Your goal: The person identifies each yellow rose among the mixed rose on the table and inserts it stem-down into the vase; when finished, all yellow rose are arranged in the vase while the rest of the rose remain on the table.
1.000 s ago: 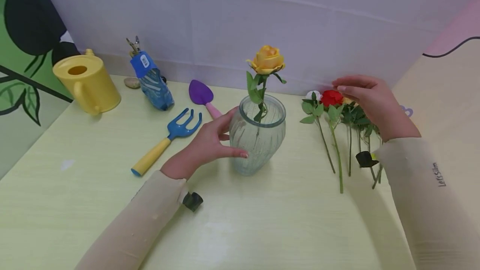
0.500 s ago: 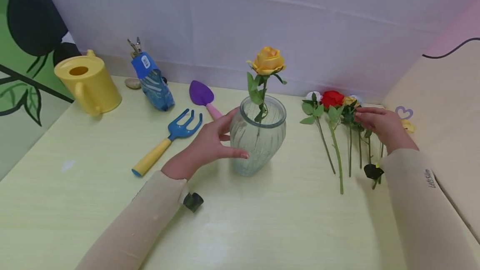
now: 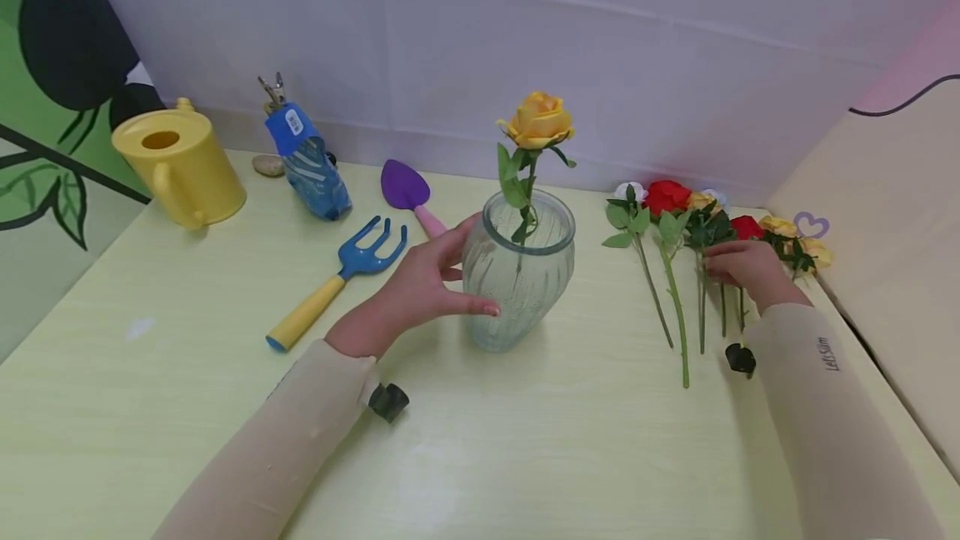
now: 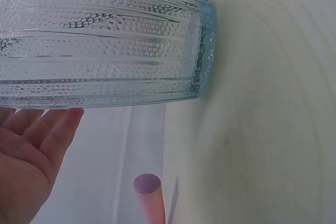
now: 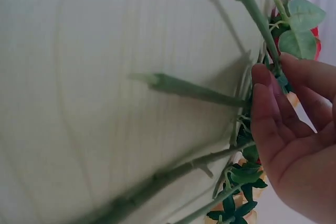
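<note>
A: Pale yellow-green wood grain covers the table, the biggest thing here, set against a white sheet along the back.

B: What stands on it?

A: Near the middle a ribbed glass vase stands upright with one yellow rose in it, the bloom well above the rim and the stem leaning on the rim. At the far left is a yellow watering can. Beside it, a blue packet leans by the wall, and in front lie a blue hand fork with a yellow handle and a purple trowel with a pink handle. These tools sit apart from the hands.

B: And the hands?

A: The left hand cups the vase's left side, fingers spread and gently curved round the glass, thumb at the front, likely to steady it. In the left wrist view the fingers lie just under the glass.

B: The right one?

A: The right hand rests among loose roses lying flat to the right of the vase, blooms toward the wall, stems toward the person. Its fingers are bent over the leafy stems, touching them; I cannot tell whether they have actually closed on one stem.
</note>
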`<state>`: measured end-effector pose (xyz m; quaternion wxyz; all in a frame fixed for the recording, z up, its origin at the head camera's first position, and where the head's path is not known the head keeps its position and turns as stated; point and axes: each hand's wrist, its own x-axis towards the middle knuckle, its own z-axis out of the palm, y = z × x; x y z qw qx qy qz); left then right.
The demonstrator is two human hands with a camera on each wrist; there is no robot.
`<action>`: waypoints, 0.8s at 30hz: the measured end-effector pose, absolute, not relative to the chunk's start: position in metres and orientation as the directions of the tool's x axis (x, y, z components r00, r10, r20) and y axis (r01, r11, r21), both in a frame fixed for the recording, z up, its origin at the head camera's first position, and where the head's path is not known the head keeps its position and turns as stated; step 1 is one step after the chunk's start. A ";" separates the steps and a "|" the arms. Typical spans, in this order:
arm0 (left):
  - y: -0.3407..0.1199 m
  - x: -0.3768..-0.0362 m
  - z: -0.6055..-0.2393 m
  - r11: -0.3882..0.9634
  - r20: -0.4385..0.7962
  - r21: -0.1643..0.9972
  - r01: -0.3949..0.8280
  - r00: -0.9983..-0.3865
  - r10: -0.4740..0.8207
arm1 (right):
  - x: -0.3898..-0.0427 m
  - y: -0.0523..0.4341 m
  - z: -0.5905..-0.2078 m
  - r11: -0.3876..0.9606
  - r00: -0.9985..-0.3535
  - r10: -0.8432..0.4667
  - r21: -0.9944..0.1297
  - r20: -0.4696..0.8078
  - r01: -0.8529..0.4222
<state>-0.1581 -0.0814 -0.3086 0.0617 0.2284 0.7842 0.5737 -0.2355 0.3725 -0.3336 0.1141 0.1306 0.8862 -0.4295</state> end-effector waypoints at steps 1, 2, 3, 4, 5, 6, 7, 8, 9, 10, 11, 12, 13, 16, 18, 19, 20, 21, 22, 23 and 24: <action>-0.081 -0.158 -0.309 0.239 0.165 0.928 0.287 -0.888 0.429 | -0.237 0.371 -0.335 0.601 -0.938 0.139 -0.726 -0.317 0.334; -0.082 -0.158 -0.309 0.239 0.164 0.928 0.286 -0.888 0.429 | -0.238 0.370 -0.336 0.604 -0.936 0.148 -0.720 -0.319 0.341; -0.082 -0.158 -0.309 0.239 0.163 0.928 0.285 -0.889 0.429 | -0.238 0.369 -0.337 0.606 -0.935 0.156 -0.717 -0.319 0.346; -0.082 -0.159 -0.309 0.240 0.162 0.928 0.285 -0.889 0.429 | -0.239 0.369 -0.338 0.616 -0.934 0.163 -0.706 -0.318 0.348; -0.082 -0.159 -0.310 0.240 0.162 0.928 0.286 -0.888 0.430 | -0.239 0.368 -0.338 0.619 -0.934 0.168 -0.704 -0.316 0.350; -0.082 -0.159 -0.310 0.239 0.164 0.928 0.287 -0.888 0.430 | -0.240 0.368 -0.339 0.620 -0.935 0.168 -0.703 -0.314 0.347; -0.082 -0.159 -0.310 0.240 0.163 0.928 0.286 -0.888 0.429 | -0.240 0.367 -0.339 0.623 -0.936 0.164 -0.704 -0.311 0.342; -0.082 -0.159 -0.310 0.241 0.163 0.927 0.287 -0.889 0.428 | -0.240 0.367 -0.339 0.621 -0.938 0.156 -0.708 -0.309 0.337; -0.082 -0.159 -0.310 0.243 0.162 0.927 0.286 -0.889 0.428 | -0.239 0.367 -0.338 0.619 -0.940 0.145 -0.713 -0.309 0.330; -0.082 -0.159 -0.310 0.246 0.161 0.926 0.287 -0.889 0.428 | -0.239 0.366 -0.338 0.616 -0.942 0.134 -0.718 -0.308 0.323; -0.082 -0.159 -0.310 0.247 0.162 0.925 0.288 -0.889 0.429 | -0.238 0.366 -0.337 0.615 -0.943 0.119 -0.723 -0.309 0.315; -0.082 -0.159 -0.309 0.248 0.160 0.925 0.287 -0.889 0.430 | -0.238 0.366 -0.337 0.613 -0.945 0.106 -0.728 -0.309 0.307; -0.082 -0.158 -0.309 0.251 0.157 0.926 0.284 -0.890 0.429 | -0.237 0.366 -0.336 0.613 -0.947 0.094 -0.732 -0.308 0.299; -0.082 -0.158 -0.309 0.259 0.148 0.925 0.277 -0.892 0.427 | -0.235 0.366 -0.335 0.607 -0.949 0.068 -0.743 -0.306 0.283; -0.082 -0.158 -0.309 0.262 0.140 0.927 0.270 -0.894 0.426 | -0.235 0.366 -0.334 0.600 -0.951 0.060 -0.751 -0.303 0.277; -0.082 -0.159 -0.309 0.264 0.137 0.927 0.267 -0.895 0.424 | -0.234 0.367 -0.334 0.603 -0.952 0.055 -0.750 -0.302 0.273; -0.081 -0.159 -0.309 0.263 0.135 0.928 0.264 -0.896 0.423 | -0.234 0.366 -0.333 0.599 -0.952 0.052 -0.754 -0.301 0.271; -0.081 -0.159 -0.309 0.263 0.133 0.929 0.262 -0.896 0.423 | -0.234 0.367 -0.332 0.598 -0.953 0.047 -0.755 -0.301 0.268; -0.081 -0.159 -0.309 0.263 0.132 0.929 0.260 -0.897 0.423 | -0.233 0.367 -0.330 0.596 -0.954 0.042 -0.758 -0.298 0.263; -0.081 -0.158 -0.308 0.265 0.131 0.929 0.260 -0.897 0.422 | -0.232 0.367 -0.329 0.596 -0.954 0.038 -0.760 -0.296 0.260; -0.081 -0.158 -0.308 0.267 0.128 0.928 0.258 -0.898 0.421 | -0.231 0.367 -0.327 0.599 -0.956 0.034 -0.760 -0.293 0.254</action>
